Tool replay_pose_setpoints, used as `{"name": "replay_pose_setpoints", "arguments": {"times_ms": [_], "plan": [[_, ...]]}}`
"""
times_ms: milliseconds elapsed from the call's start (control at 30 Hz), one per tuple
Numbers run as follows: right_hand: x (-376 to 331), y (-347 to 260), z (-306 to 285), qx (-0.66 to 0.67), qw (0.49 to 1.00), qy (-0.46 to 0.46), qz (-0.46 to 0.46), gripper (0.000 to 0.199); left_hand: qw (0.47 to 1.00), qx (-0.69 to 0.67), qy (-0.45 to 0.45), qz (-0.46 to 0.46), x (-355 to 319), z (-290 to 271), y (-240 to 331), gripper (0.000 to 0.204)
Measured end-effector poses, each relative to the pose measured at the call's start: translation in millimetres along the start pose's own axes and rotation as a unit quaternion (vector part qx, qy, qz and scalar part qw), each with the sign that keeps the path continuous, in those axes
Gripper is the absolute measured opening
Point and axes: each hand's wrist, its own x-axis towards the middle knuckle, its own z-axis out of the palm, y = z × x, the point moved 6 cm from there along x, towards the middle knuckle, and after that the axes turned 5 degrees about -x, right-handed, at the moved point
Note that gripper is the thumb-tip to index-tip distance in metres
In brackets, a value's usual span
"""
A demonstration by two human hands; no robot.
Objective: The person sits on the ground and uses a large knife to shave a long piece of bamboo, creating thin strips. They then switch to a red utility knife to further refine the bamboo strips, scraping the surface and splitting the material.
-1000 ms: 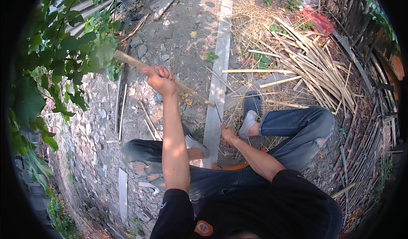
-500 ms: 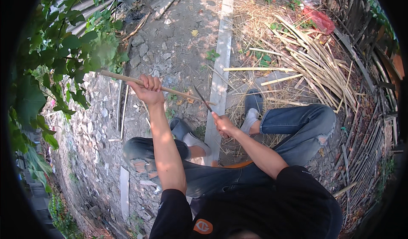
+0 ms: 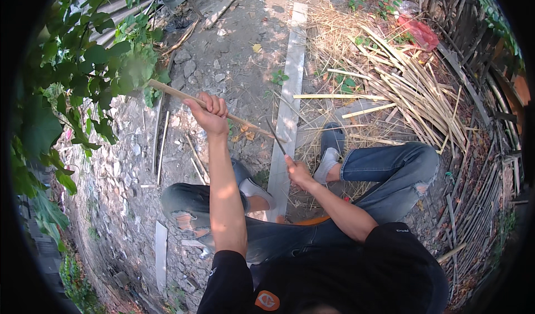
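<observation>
My left hand [image 3: 209,115] is closed around the middle of a long bamboo strip [image 3: 178,94]. The strip slants from upper left down to the right, its lower end over a long grey board [image 3: 287,85] between my feet. In my right hand [image 3: 299,172] is the handle of a knife with a dark, narrow blade [image 3: 276,136] that points up and left. The blade crosses or lies beside the strip near its lower end; whether they touch I cannot tell. Most of the handle is hidden by my fingers.
A pile of split bamboo strips [image 3: 415,82] lies at the right, with straw-like shavings [image 3: 329,29] beside it. A red plastic bag [image 3: 418,32] lies beyond, near a stick fence [image 3: 479,163]. Leafy branches [image 3: 78,74] overhang the left side. My shod feet [image 3: 332,141] flank the board.
My left hand and the bamboo strip have moved to the right and slightly up. My right hand with the knife has shifted a little to the right and nearer to me.
</observation>
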Motion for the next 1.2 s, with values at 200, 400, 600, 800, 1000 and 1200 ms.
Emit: {"name": "replay_pose_setpoints", "arguments": {"times_ms": [200, 400, 600, 800, 1000, 1200], "plan": [[-70.3, -129.6, -27.2, 0.114, 0.948, 0.064, -0.289, 0.066, 0.998, 0.044, -0.02, 0.04, -5.4, 14.6, -7.5, 0.071], [-18.0, 49.3, 1.5, 0.172, 0.971, -0.076, 0.147, 0.059, 0.994, 0.041, -0.085, 0.047, -13.8, 66.4, -27.6, 0.069], [-20.7, -51.5, -32.8, 0.133, 0.976, 0.064, -0.158, 0.061, 0.994, 0.049, -0.096, 0.037, -17.5, 76.6, -38.7, 0.068], [-40.4, -15.7, -13.6, 0.201, 0.958, 0.058, -0.197, 0.06, 0.995, 0.036, -0.088, 0.013, -18.4, 81.8, -44.9, 0.068], [-16.6, -33.5, -13.2, 0.243, 0.97, 0.012, 0.025, 0.063, 0.993, 0.07, -0.088, 0.02, -17.9, 74.6, -44.2, 0.071], [-65.8, -96.7, -28.6, 0.251, 0.846, 0.133, -0.451, 0.062, 0.994, 0.072, -0.08, 0.014, -12.6, 59.9, -35.2, 0.072]]}}
